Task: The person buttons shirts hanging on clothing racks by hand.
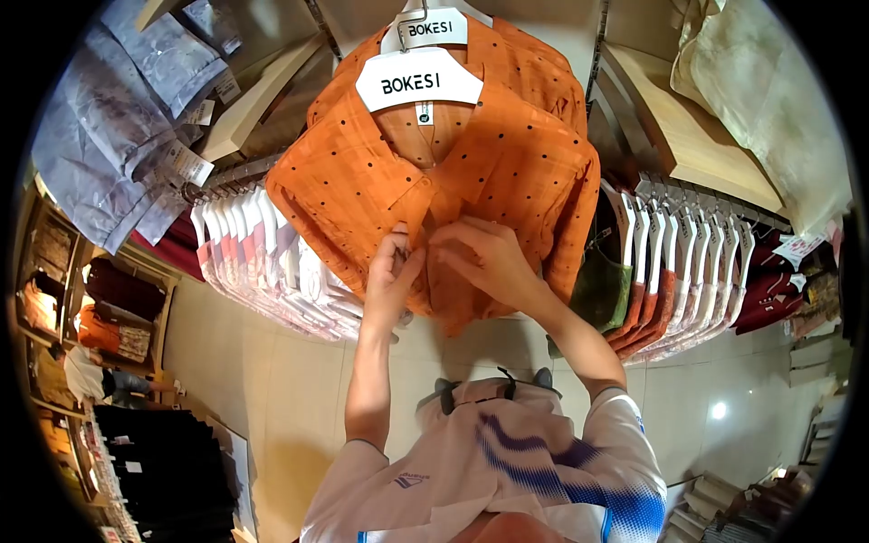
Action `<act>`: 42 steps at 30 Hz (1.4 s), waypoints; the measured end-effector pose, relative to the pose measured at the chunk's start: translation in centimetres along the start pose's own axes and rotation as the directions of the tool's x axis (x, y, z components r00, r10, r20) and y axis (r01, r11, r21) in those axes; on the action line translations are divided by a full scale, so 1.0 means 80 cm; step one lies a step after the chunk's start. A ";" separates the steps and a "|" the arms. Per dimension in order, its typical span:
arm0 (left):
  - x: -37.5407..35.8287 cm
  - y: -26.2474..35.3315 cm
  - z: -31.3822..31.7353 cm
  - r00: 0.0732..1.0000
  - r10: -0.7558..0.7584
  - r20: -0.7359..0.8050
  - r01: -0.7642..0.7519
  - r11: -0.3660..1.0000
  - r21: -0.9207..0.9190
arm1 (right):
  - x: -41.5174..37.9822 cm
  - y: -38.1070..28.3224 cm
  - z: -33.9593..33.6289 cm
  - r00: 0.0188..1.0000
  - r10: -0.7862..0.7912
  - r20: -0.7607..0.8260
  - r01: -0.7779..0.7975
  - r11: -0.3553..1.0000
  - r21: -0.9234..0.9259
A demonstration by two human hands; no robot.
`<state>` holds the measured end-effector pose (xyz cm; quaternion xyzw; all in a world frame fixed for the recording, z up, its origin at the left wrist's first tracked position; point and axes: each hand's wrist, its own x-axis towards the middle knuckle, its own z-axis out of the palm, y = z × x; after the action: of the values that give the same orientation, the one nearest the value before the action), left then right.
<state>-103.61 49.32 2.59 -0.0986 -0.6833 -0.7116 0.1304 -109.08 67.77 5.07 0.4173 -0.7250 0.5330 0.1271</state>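
An orange shirt with dark dots (344,185) hangs in front of me on a white hanger (418,80) lettered BOKESI. Its front is parted below the collar. My left hand (393,267) pinches the shirt's left front edge, fingers curled around the fabric. Close by on the other side, my right hand (484,258) has its fingers bent together at the opposite front edge; what lies between the fingertips is too small to make out. Behind this shirt hangs a second orange dotted shirt (543,68) on a similar white hanger (433,27).
Racks of clothes on white hangers (240,222) flank the shirt, with more hangers (692,240) at right. Wooden shelves (258,100) jut out above them. Folded bluish garments (100,127) lie upper left. Another person (86,373) stands far left near dark clothes (163,471).
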 end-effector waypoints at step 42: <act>0.014 -0.015 0.002 0.920 0.385 0.076 -0.379 0.823 0.424 | 0.010 0.007 0.008 0.995 -0.015 -0.099 -0.008 0.974 -0.227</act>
<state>-105.03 49.43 1.84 -0.1973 -0.7887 -0.5032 0.2930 -109.83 66.91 4.94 0.3741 -0.7731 0.4666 0.2113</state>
